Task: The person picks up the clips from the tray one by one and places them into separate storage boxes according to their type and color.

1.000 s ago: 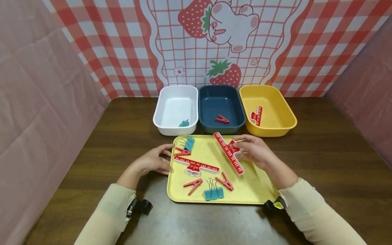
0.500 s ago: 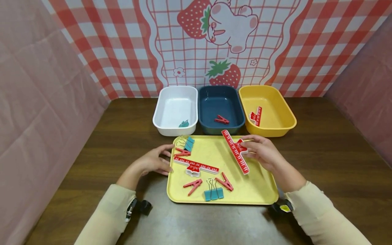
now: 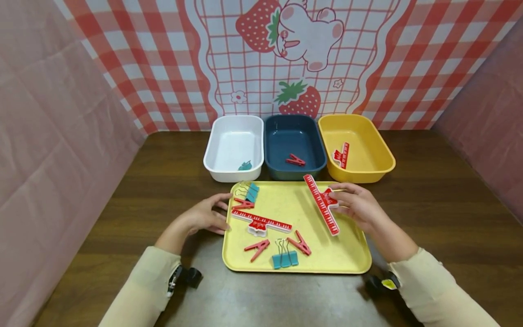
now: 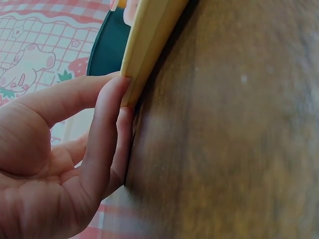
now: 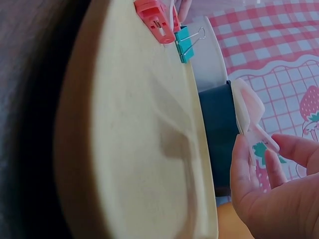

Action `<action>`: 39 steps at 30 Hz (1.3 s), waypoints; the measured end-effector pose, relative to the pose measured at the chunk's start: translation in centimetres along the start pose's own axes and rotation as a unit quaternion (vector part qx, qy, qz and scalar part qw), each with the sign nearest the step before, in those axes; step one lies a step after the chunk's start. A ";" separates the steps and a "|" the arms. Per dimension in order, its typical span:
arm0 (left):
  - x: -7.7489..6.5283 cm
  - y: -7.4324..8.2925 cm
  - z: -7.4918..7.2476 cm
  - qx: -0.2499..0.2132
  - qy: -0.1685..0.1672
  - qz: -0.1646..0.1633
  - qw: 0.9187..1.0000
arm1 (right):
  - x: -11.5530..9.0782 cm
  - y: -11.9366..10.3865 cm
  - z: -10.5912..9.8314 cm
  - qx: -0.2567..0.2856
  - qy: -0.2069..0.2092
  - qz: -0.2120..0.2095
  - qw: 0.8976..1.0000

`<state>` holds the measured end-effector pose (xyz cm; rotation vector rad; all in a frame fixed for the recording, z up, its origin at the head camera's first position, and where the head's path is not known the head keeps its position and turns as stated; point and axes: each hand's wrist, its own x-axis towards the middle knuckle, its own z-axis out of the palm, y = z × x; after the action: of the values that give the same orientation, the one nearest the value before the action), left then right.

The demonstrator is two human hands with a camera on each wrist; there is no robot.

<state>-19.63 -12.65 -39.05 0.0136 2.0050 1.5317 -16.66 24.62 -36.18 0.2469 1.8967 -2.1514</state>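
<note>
My right hand (image 3: 360,206) pinches a red sheet-music clip (image 3: 321,204) with a piano-key pattern on its long bar. The clip hangs tilted above the right part of the yellow tray (image 3: 286,195); its shadow falls on the tray in the right wrist view, where the clip's pale underside (image 5: 247,102) faces the camera. My left hand (image 3: 206,213) touches the tray's left rim with its fingertips and thumb, fingers relaxed. Near it on the tray lie another red sheet-music clip (image 3: 261,221), a red clothespin (image 3: 243,203) and a teal binder clip (image 3: 252,192).
Two more red clothespins (image 3: 257,249) and a teal binder clip (image 3: 285,260) lie at the tray's front. Behind it stand a white bin (image 3: 210,160) with a teal clip, a dark blue bin (image 3: 278,172) with a red clothespin, and a yellow bin (image 3: 386,159) with a red sheet-music clip.
My right hand has carried the red sheet-music clip to the right over the tray. My left hand has stayed at the tray's left rim.
</note>
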 end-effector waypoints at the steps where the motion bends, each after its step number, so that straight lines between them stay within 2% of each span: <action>1: 0.0 0.0 0.0 -0.001 -0.001 0.001 1.000 | 0.0 0.1 -0.1 0.002 0.000 0.000 1.000; 9: 0.0 -0.1 0.0 -0.005 -0.001 0.006 1.000 | -0.3 0.5 -0.8 0.040 -0.007 -0.016 0.999; 17: 0.1 -0.2 0.0 -0.007 -0.003 0.009 1.000 | -0.5 0.3 -1.7 0.060 -0.010 -0.014 0.998; 29: 0.0 -0.3 -0.1 -0.015 -0.012 0.018 1.000 | -0.5 -0.2 -2.6 0.092 -0.031 -0.057 0.994; 39: 0.0 -0.2 0.0 -0.013 -0.006 0.013 1.000 | -0.3 -0.7 -3.0 0.118 -0.014 -0.065 0.991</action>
<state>-19.59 -12.73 -39.24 0.0390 1.9817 1.5712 -16.73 27.75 -35.79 0.1408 1.6832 -2.4541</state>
